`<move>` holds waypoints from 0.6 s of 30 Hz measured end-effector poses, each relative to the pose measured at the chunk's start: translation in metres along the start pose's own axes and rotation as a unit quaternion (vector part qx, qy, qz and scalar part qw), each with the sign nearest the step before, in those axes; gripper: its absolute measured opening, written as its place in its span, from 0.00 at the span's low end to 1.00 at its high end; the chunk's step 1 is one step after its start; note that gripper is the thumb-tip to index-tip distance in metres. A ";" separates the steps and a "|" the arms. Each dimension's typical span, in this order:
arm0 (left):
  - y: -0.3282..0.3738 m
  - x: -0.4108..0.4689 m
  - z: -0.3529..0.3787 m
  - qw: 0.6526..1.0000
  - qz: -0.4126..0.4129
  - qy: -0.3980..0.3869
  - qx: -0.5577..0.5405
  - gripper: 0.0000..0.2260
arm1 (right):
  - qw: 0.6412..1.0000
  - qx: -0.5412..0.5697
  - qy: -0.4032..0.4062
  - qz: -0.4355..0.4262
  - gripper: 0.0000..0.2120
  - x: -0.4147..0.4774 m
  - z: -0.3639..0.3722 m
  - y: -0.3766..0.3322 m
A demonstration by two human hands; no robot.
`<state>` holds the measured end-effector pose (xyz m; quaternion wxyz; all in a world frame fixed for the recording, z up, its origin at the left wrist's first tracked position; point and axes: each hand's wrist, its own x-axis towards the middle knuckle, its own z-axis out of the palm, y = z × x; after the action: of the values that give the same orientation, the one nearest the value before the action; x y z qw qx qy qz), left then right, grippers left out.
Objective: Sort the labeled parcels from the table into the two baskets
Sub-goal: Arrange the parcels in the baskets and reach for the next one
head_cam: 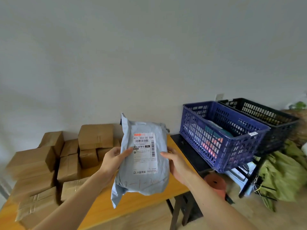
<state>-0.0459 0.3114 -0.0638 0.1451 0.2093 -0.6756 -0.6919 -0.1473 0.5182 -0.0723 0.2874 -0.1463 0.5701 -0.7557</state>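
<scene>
Parcel: a grey poly mailer (143, 185) held upright in mid-air at the centre of the frame, above the right end of the wooden table (132, 208), with its white shipping label (144, 152) turned toward me.
Left hand: my left hand (114, 161) grips the mailer's left edge – thumb lying on the front beside the label, fingers hidden behind.
Right hand: my right hand (176, 165) clasps the right edge the same way, thumb on the front, the rest wrapped round the back.
Remaining parcels: brown cardboard boxes (49, 163) crowd the table at the lower left, some stacked and taped.
Blue basket (221, 138): right of centre, on a black stand (187, 150) just beside the table; a few items show through its mesh, too blurred to name.
Black basket (265, 117): touching the blue one's far side, further right – I cannot see what it holds.
Lower right: crumpled green bags (282, 171) heaped on the floor.
</scene>
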 end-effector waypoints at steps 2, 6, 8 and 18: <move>0.002 -0.004 0.022 1.000 0.002 -0.004 0.002 0.21 | 1.000 -0.013 0.001 0.000 0.25 -0.008 -0.018 -0.007; 0.006 -0.010 0.069 1.000 0.000 -0.004 0.003 0.22 | 1.000 -0.026 0.007 -0.007 0.23 -0.025 -0.060 -0.026; 0.009 -0.014 0.095 1.000 -0.006 -0.004 0.005 0.22 | 0.999 -0.031 0.011 -0.005 0.20 -0.035 -0.083 -0.037; 0.011 -0.044 0.248 1.000 -0.010 -0.020 -0.001 0.21 | 0.998 -0.041 0.043 -0.003 0.16 -0.096 -0.216 -0.084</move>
<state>-0.1291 0.5491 -0.0491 0.1250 0.2024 -0.6756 -0.6978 -0.2120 0.7593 -0.0489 0.2541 -0.1268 0.6118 -0.7383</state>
